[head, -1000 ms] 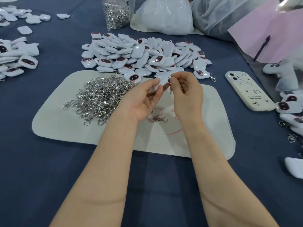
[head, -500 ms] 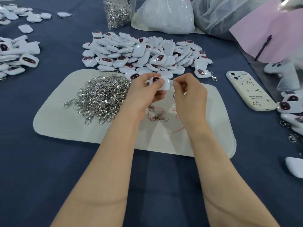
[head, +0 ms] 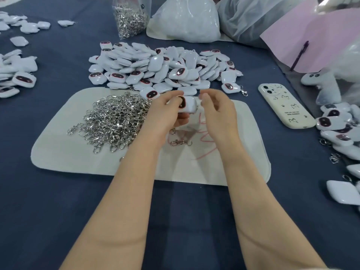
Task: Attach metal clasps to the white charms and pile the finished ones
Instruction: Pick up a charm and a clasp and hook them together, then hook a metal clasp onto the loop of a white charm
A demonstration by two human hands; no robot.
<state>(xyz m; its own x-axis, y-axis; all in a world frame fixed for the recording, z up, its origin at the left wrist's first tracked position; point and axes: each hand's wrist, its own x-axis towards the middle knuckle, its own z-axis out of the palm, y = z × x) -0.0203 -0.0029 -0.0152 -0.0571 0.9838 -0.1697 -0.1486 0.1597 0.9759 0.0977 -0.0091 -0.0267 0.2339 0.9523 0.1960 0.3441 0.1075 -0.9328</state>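
Observation:
My left hand (head: pixel 165 114) grips a white charm (head: pixel 190 106) with a dark face patch, held above the white mat (head: pixel 78 152). My right hand (head: pixel 216 114) pinches at the charm's right end with thumb and forefinger; the metal clasp there is mostly hidden by the fingers. A heap of loose silver clasps (head: pixel 116 119) lies on the mat left of my left hand. One single clasp (head: pixel 180 142) lies below my hands. The big pile of white charms (head: pixel 155 69) sits just beyond the mat. Charms with clasps on them are piled at the right edge (head: pixel 339 129).
A cream phone (head: pixel 284 106) lies right of the mat. More charms lie at the far left (head: pixel 17 75). A clear bag of clasps (head: pixel 131 18), white plastic bags (head: pixel 185 20) and a pink sheet (head: pixel 311 36) with a pen (head: pixel 299 55) line the back. A white plush (head: pixel 321 80) sits at right.
My left hand has turned the charm so that its dark face shows and its end points at my right hand. Both hands stayed together over the mat's far edge.

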